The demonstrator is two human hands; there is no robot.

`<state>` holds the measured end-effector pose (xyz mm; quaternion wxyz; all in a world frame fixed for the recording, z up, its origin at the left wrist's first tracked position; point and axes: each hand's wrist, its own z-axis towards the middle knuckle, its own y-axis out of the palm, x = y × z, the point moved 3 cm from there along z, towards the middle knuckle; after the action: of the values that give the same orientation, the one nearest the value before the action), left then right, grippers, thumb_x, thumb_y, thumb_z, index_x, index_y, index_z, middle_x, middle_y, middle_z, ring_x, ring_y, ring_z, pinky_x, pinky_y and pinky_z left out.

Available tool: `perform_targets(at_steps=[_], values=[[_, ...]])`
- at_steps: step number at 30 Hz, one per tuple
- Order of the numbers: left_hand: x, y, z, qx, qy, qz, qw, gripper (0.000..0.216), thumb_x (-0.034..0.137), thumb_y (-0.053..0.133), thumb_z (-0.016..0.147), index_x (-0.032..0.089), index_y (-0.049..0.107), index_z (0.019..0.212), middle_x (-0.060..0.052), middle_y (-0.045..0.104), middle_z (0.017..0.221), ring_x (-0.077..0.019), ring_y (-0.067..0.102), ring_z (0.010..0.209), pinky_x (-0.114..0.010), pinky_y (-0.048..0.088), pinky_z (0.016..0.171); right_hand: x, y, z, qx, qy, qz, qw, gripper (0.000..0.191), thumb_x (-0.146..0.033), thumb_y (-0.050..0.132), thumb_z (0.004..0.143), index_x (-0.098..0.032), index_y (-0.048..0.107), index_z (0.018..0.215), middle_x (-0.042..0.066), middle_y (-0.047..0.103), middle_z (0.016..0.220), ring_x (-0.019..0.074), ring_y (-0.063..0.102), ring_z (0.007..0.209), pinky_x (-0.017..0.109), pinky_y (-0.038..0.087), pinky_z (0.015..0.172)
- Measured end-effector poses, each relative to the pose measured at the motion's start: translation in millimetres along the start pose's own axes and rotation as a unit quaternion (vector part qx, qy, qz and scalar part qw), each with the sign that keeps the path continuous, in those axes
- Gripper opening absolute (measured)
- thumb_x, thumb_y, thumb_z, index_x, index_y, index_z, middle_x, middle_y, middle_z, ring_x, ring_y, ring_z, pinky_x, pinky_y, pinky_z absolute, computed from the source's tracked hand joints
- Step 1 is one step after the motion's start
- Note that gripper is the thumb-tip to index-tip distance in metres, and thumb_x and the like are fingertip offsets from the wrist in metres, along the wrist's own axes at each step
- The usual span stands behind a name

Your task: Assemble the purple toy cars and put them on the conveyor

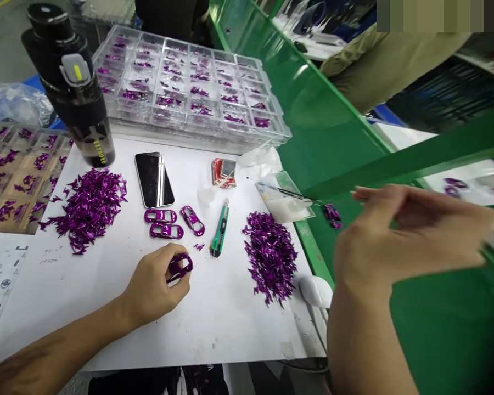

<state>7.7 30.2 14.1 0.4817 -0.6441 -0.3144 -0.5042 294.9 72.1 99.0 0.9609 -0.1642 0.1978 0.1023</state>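
My left hand (158,285) rests on the white table (214,323) with its fingers pinched on a purple oval frame part (180,266). My right hand (411,236) is raised over the green conveyor (329,126) at the right, fingers stretched out and a little blurred, with nothing in them. A purple frame part (332,215) lies on the conveyor just left of that hand. Three more purple frame parts (173,222) lie ahead of my left hand. Two heaps of small purple trimmings, the left heap (88,207) and the right heap (271,255), flank them.
A green utility knife (220,229) and a phone (153,179) lie mid-table. A black bottle (76,93) stands at back left. Clear compartment trays (189,88) with purple parts sit behind; a brownish tray (16,170) sits left. Another person's olive sleeve (379,60) shows beyond the conveyor.
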Motion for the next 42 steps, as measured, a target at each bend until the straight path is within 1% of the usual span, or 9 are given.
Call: perform_targets(at_steps=[6, 10, 16, 19, 21, 28, 33, 38, 42], values=[[3.5, 2.2, -3.5, 0.002, 0.031, 0.018, 0.999, 0.012, 0.017, 0.059, 0.087, 0.021, 0.060, 0.098, 0.001, 0.057, 0.077, -0.0108, 0.047, 0.058, -0.023, 0.045, 0.053, 71.4, 8.0, 7.2, -0.092, 0.094, -0.086, 0.988, 0.024, -0.041, 0.062, 0.097, -0.020, 0.063, 0.108, 0.009, 0.076, 0.088, 0.0242, 0.076, 0.085, 0.033, 0.057, 0.071], [8.3, -2.1, -4.5, 0.030, 0.079, 0.001, 0.996, 0.019, 0.017, 0.065, 0.086, 0.021, 0.066, 0.105, -0.004, 0.062, 0.094, -0.0126, 0.056, 0.068, -0.026, 0.053, 0.061, 76.1, 13.9, -0.4, -0.147, 0.087, -0.102, 0.980, 0.023, -0.042, 0.065, 0.094, -0.020, 0.071, 0.092, 0.007, 0.075, 0.079, 0.0242, 0.075, 0.075, 0.033, 0.055, 0.069], [4.7, -8.5, 1.7, -0.004, 0.037, -0.135, 0.990, 0.032, 0.024, 0.075, 0.086, 0.027, 0.073, 0.118, -0.008, 0.070, 0.115, -0.0229, 0.066, 0.111, -0.040, 0.055, 0.100, -14.3, -28.9, -44.1, -0.214, 0.045, -0.009, 0.976, 0.019, -0.031, 0.057, 0.100, -0.025, 0.075, 0.100, 0.003, 0.078, 0.095, 0.0218, 0.075, 0.087, 0.033, 0.059, 0.078], [-1.0, -7.1, 5.8, -0.037, -0.022, -0.283, 0.958, 0.030, 0.031, 0.082, 0.081, 0.025, 0.073, 0.110, -0.008, 0.074, 0.114, -0.0255, 0.068, 0.114, -0.042, 0.055, 0.102, -71.1, -38.8, -83.8, -0.431, 0.018, 0.161, 0.888, 0.017, -0.031, 0.063, 0.097, -0.024, 0.070, 0.111, 0.002, 0.079, 0.101, 0.0184, 0.077, 0.087, 0.028, 0.064, 0.076], [-2.5, -5.5, 6.9, -0.054, -0.045, -0.354, 0.933, 0.033, 0.035, 0.085, 0.079, 0.024, 0.071, 0.107, -0.008, 0.075, 0.112, -0.0256, 0.069, 0.115, -0.042, 0.056, 0.102, -96.3, -42.5, -102.4, -0.471, 0.004, 0.218, 0.855, 0.034, -0.029, 0.068, 0.094, -0.023, 0.062, 0.128, 0.005, 0.077, 0.112, 0.0186, 0.076, 0.096, 0.028, 0.064, 0.082], [6.2, -2.1, -5.3, -0.166, -0.027, -0.329, 0.929, 0.033, 0.033, 0.081, 0.082, 0.025, 0.064, 0.109, -0.009, 0.072, 0.112, -0.0286, 0.062, 0.127, -0.047, 0.051, 0.108, -108.6, -56.6, -106.9, -0.514, 0.050, 0.225, 0.826, 0.032, -0.021, 0.068, 0.092, -0.024, 0.063, 0.123, 0.006, 0.074, 0.106, 0.0184, 0.074, 0.095, 0.028, 0.064, 0.082], [-1.1, 3.9, -17.6, -0.235, -0.061, -0.236, 0.941, 0.077, 0.037, 0.084, 0.079, 0.042, 0.049, 0.147, -0.006, 0.044, 0.159, -0.0325, 0.041, 0.147, -0.049, 0.043, 0.117, -13.2, -94.1, -79.3, -0.511, 0.050, 0.108, 0.851, 0.026, -0.034, 0.071, 0.090, -0.024, 0.070, 0.114, 0.009, 0.075, 0.113, 0.0230, 0.074, 0.101, 0.037, 0.063, 0.088], [-7.3, 14.3, -19.6, -0.192, -0.123, -0.204, 0.952, 0.053, 0.041, 0.072, 0.088, 0.037, 0.058, 0.139, -0.010, 0.063, 0.139, -0.0315, 0.062, 0.124, -0.044, 0.056, 0.100, 173.7, -142.3, -27.1, -0.425, 0.220, -0.227, 0.848, 0.036, -0.055, 0.083, 0.069, -0.020, 0.076, 0.076, 0.008, 0.074, 0.076, 0.0264, 0.070, 0.064, 0.037, 0.057, 0.055], [-2.6, 19.5, -16.8, -0.134, -0.128, -0.210, 0.960, 0.039, 0.043, 0.071, 0.088, 0.031, 0.068, 0.126, -0.010, 0.070, 0.126, -0.0280, 0.069, 0.109, -0.039, 0.061, 0.089, 236.8, -150.5, -2.1, -0.321, 0.215, -0.291, 0.875, 0.031, -0.047, 0.063, 0.095, -0.018, 0.070, 0.087, 0.008, 0.070, 0.086, 0.0185, 0.066, 0.073, 0.034, 0.057, 0.065]])
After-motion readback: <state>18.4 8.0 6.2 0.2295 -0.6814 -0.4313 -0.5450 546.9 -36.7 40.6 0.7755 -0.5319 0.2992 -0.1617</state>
